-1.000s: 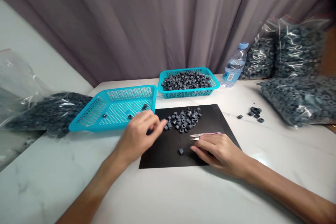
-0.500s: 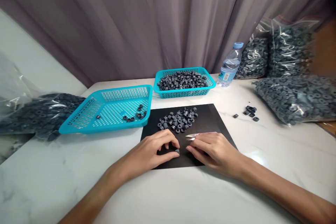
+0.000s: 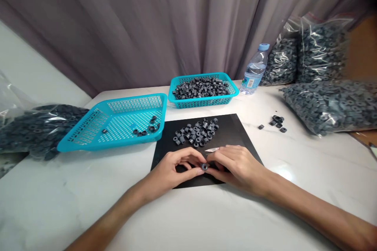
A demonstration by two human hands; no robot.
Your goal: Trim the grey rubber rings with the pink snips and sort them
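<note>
Passable over near desk, between forearms. Obstructed on black mat by blade jutting from right hand, then ring pile; beyond it by rear basket. Blocked left by near basket. Passable right of mat up to loose rings and full bag.

The left hand pinches a grey ring; the right hand holds a pointed tool.

The left hand and right hand are bare. Both forearms (slender, tapering toward the wrists) are likewise uncovered.
</note>
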